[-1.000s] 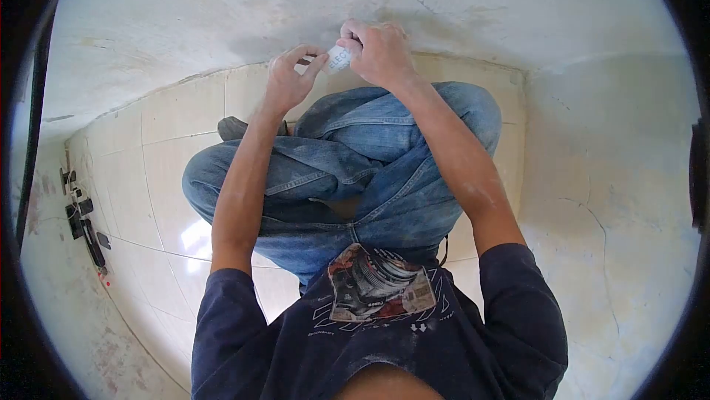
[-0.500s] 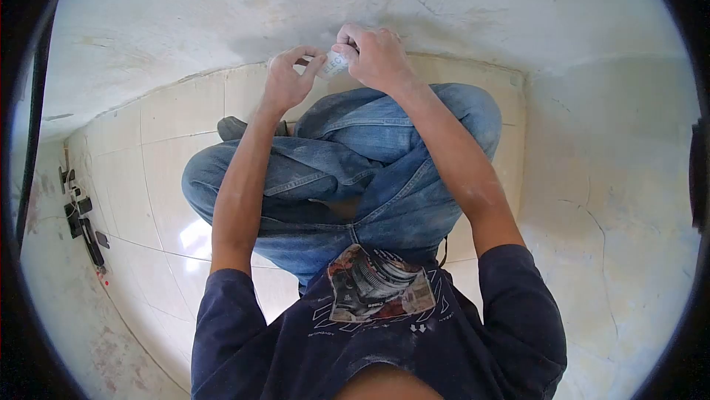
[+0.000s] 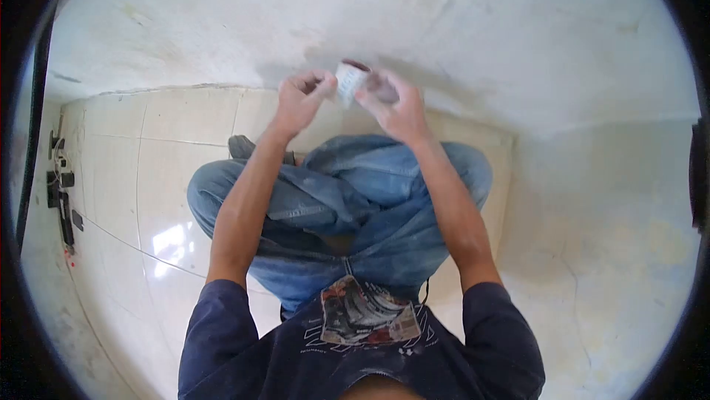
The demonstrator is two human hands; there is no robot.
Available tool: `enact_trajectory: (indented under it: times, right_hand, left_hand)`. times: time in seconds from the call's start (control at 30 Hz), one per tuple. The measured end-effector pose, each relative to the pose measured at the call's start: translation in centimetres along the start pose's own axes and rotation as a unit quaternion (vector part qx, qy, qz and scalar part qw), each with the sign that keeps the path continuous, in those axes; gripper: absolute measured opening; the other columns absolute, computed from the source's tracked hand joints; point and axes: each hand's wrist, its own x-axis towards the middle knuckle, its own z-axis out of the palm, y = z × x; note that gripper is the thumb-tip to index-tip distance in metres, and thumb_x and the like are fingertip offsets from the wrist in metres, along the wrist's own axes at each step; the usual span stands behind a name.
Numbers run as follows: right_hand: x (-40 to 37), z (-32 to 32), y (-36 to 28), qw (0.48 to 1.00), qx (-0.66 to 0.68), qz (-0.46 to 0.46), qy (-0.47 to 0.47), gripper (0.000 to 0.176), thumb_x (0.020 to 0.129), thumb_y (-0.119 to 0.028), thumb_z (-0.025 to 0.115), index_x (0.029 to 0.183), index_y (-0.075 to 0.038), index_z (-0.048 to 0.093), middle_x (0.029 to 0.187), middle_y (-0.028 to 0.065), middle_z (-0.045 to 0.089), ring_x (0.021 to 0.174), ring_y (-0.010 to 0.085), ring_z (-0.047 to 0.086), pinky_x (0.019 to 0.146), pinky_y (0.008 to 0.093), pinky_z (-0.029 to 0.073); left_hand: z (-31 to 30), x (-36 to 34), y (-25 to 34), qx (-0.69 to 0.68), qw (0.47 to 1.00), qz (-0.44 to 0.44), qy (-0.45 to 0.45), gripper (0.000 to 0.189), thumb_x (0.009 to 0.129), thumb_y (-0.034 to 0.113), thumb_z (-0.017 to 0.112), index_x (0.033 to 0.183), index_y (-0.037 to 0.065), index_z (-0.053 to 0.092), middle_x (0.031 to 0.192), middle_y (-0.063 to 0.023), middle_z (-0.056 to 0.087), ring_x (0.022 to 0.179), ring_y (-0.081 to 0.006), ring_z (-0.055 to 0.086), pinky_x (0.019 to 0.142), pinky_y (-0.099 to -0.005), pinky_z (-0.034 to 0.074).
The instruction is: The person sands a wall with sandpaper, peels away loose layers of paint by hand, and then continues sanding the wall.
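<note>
Between my two hands, near the base of the wall, is a small white roll of tape (image 3: pixel 350 85) with faint blue lettering and a dark reddish inner rim on top. My right hand (image 3: pixel 392 100) has its fingers curled round the roll's right side, slightly blurred. At the roll's left edge, my left hand (image 3: pixel 302 98) is closed, thumb and fingers pinched together on something I cannot make out. Both hands look dusty. They are held above my crossed legs in blue jeans (image 3: pixel 370 171).
A pale, patchy wall (image 3: pixel 222 23) rises in front, and another wall (image 3: pixel 592 200) stands at the right. Cream tiles (image 3: pixel 177 119) cover the floor. Black plugs and cables (image 3: pixel 61 178) lie along the far left edge. A dark shoe (image 3: pixel 240 147) shows beside my left knee.
The view has shifted, and both hands appear lower. The roll has turned so that its rim shows. My right hand has opened out from a tighter curl and sits at the roll's right.
</note>
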Motion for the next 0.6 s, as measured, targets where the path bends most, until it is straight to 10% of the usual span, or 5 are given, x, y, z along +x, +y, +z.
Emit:
enact_trajectory:
  times: [0.3, 0.43, 0.6]
  right_hand:
    - [-0.9, -0.6, -3.8, 0.995, -0.080, -0.061, 0.006, 0.033, 0.087, -0.028, 0.073, 0.099, 0.002, 0.067, 0.090, 0.0198, 0.071, 0.083, 0.0325, 0.071, 0.075, 0.0394, 0.054]
    - [1.9, -4.0, -8.6, 0.927, -0.243, -0.286, 0.016, 0.025, 0.082, -0.021, 0.076, 0.093, 0.000, 0.066, 0.083, 0.0177, 0.069, 0.077, 0.0331, 0.069, 0.067, 0.0400, 0.054]
    - [5.7, -9.3, -20.1, 0.860, -0.369, -0.351, -0.003, 0.027, 0.080, -0.022, 0.078, 0.092, -0.001, 0.065, 0.082, 0.0154, 0.069, 0.074, 0.0315, 0.069, 0.064, 0.0376, 0.053]
  left_hand:
    - [3.0, -1.0, 0.8, -0.053, 0.998, 0.045, 0.005, 0.022, 0.092, 0.021, 0.071, 0.100, 0.000, 0.074, 0.083, -0.0018, 0.072, 0.077, -0.0059, 0.062, 0.072, -0.0259, 0.052]
    - [2.7, -0.9, 1.9, -0.103, 0.992, 0.072, 0.015, 0.021, 0.094, 0.020, 0.069, 0.102, 0.000, 0.074, 0.090, -0.0051, 0.073, 0.081, -0.0086, 0.065, 0.075, -0.0268, 0.053]
    - [0.9, -0.1, 3.6, -0.189, 0.978, 0.082, 0.044, 0.019, 0.095, 0.017, 0.067, 0.105, 0.002, 0.074, 0.093, -0.0061, 0.074, 0.088, -0.0124, 0.069, 0.080, -0.0278, 0.054]
